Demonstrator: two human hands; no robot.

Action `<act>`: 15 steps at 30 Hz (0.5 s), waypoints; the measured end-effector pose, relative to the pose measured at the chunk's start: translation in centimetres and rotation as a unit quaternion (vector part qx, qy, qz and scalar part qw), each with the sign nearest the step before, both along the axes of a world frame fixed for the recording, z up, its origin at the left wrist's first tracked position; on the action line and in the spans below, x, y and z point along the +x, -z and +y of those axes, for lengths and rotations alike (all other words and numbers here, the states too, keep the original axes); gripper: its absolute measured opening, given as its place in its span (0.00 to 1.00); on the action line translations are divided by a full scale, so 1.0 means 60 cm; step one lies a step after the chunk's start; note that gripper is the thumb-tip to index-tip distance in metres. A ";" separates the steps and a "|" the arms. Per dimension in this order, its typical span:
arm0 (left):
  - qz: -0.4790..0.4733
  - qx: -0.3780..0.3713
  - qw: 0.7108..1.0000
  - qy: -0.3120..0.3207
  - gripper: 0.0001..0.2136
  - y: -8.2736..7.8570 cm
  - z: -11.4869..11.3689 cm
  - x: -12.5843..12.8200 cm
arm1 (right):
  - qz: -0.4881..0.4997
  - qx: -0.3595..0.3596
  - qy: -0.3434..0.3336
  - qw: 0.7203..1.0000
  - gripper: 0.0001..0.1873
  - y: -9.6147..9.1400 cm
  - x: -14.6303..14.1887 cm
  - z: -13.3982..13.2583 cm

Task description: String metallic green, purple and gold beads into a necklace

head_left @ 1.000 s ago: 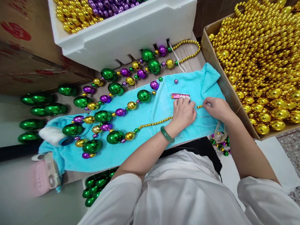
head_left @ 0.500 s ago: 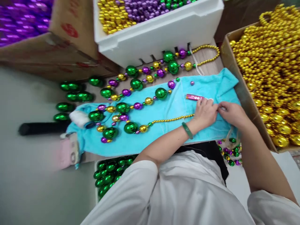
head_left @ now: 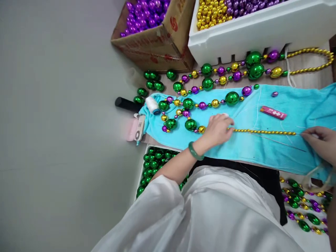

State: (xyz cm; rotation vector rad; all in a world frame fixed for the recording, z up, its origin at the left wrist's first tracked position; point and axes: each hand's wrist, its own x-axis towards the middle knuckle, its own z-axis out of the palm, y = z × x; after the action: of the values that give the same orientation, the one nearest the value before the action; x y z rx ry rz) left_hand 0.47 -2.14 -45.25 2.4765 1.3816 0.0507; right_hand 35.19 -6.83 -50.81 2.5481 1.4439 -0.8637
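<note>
A string of small gold beads [head_left: 265,132] runs straight across the turquoise towel [head_left: 244,147]. Its left end passes under my left hand [head_left: 216,131], whose fingers are closed on it. My right hand [head_left: 321,141], partly cut off at the frame edge, pinches the thin thread just past the last gold bead. Left of my left hand the same strand carries on as a bead garland [head_left: 191,125] of larger green, purple and gold beads. A thin needle-like line [head_left: 286,143] lies below the gold beads. A pink packet [head_left: 273,112] and one loose purple bead [head_left: 274,94] rest above them.
Behind the towel lies a second bead garland [head_left: 207,84], looped in gold. A white foam box [head_left: 236,38] and a cardboard box [head_left: 157,49] stand at the back. A thread spool [head_left: 152,105] sits at the towel's left end. Green beads [head_left: 154,164] fill a box below.
The view has swung left. My hands, close together before, are now far apart: the left has slid leftward along the gold beads, while the right holds the thread at their far end.
</note>
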 end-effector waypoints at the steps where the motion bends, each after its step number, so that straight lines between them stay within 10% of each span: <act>1: 0.016 0.011 0.999 -0.026 0.10 0.005 0.003 -0.032 | 0.001 0.000 0.007 1.000 0.14 -0.001 -0.001 0.001; 5: 0.058 0.051 0.996 -0.054 0.14 0.035 -0.002 -0.103 | 0.004 0.000 0.028 1.000 0.11 -0.007 -0.007 0.003; 15: 0.034 0.077 0.995 -0.051 0.10 0.071 0.004 -0.099 | -0.017 0.014 0.030 0.999 0.12 -0.016 -0.017 0.001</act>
State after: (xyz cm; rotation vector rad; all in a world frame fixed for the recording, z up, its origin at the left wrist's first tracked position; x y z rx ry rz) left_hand -5.46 -1.88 -49.50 2.5512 1.5878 0.1005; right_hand 34.19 -6.77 -49.88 2.6265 1.3856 -0.8104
